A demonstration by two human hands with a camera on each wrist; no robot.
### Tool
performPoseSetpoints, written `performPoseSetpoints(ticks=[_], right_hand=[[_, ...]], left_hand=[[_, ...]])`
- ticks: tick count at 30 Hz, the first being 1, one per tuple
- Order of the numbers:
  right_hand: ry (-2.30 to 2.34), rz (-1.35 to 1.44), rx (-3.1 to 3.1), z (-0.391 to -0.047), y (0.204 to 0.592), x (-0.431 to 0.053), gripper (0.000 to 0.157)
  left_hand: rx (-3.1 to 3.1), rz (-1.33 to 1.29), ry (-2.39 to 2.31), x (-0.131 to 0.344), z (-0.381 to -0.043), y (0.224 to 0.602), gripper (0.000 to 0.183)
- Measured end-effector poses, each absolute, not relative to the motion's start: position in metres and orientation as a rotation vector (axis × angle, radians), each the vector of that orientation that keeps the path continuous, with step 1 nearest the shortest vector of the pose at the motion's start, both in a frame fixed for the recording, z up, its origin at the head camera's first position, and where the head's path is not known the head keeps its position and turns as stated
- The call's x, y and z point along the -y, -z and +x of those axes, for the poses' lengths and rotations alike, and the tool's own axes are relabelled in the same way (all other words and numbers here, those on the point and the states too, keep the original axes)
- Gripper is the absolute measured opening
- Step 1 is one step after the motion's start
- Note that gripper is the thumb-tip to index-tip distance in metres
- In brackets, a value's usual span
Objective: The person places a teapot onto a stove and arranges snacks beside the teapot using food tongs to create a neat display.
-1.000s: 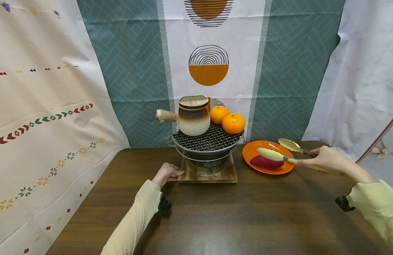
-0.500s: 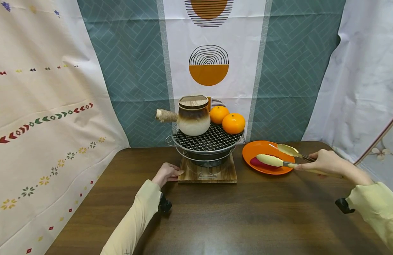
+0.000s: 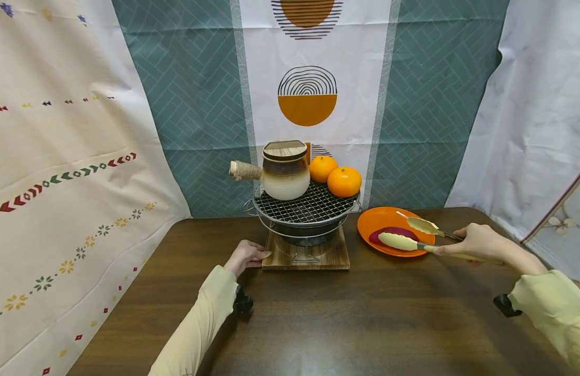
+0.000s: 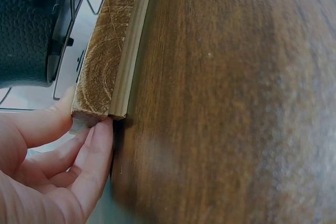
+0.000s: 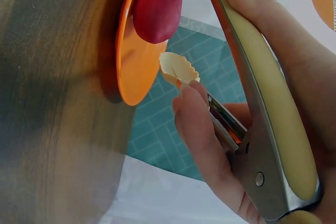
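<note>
At the left front corner of the square wooden board (image 3: 280,257), my left hand (image 3: 245,257) pinches the edge, thumb on top and fingers below, as the left wrist view shows. My right hand (image 3: 480,244) holds a pair of tongs (image 5: 268,93) with cream grips and cream scalloped tips. The tips are spread over the orange plate (image 3: 372,222), around a purple-red sweet potato (image 5: 158,6). One tip overlaps the sweet potato in the head view; whether it touches cannot be told.
On the board stands a round grill (image 3: 313,206) with a wire mesh. It bears a brown and white pot (image 3: 286,180) with a rope-wrapped handle, and two mandarins (image 3: 344,182). Patterned cloths (image 3: 200,104) hang behind and beside the table (image 3: 346,324).
My right hand has brought the spread tongs lower and nearer over the plate, across the sweet potato. My left hand has stayed at the board's corner.
</note>
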State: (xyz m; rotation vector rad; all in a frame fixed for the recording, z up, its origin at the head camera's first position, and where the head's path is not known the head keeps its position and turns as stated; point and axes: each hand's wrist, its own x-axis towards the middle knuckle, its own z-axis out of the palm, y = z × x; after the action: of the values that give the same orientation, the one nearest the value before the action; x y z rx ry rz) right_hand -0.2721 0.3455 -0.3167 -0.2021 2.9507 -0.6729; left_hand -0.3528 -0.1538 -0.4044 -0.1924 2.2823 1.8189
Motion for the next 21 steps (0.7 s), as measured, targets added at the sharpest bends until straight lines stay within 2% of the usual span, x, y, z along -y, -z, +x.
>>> performPoseSetpoints(ticks=[4, 13, 21], right_hand=[[0.689, -0.2, -2.948, -0.273, 0.32, -0.346, 0.057], [0.683, -0.215, -2.948, -0.274, 0.325, -0.346, 0.061], [0.702, -0.204, -2.942, -0.275, 0.328, -0.347, 0.075]], left_hand=[[-2.279, -0.184, -1.823, 0.154, -0.353, 0.404, 0.041], [-2.269, -0.179, -1.827, 0.154, -0.353, 0.404, 0.043], [-2.273, -0.193, -1.822, 0.154, -0.354, 0.404, 0.042]])
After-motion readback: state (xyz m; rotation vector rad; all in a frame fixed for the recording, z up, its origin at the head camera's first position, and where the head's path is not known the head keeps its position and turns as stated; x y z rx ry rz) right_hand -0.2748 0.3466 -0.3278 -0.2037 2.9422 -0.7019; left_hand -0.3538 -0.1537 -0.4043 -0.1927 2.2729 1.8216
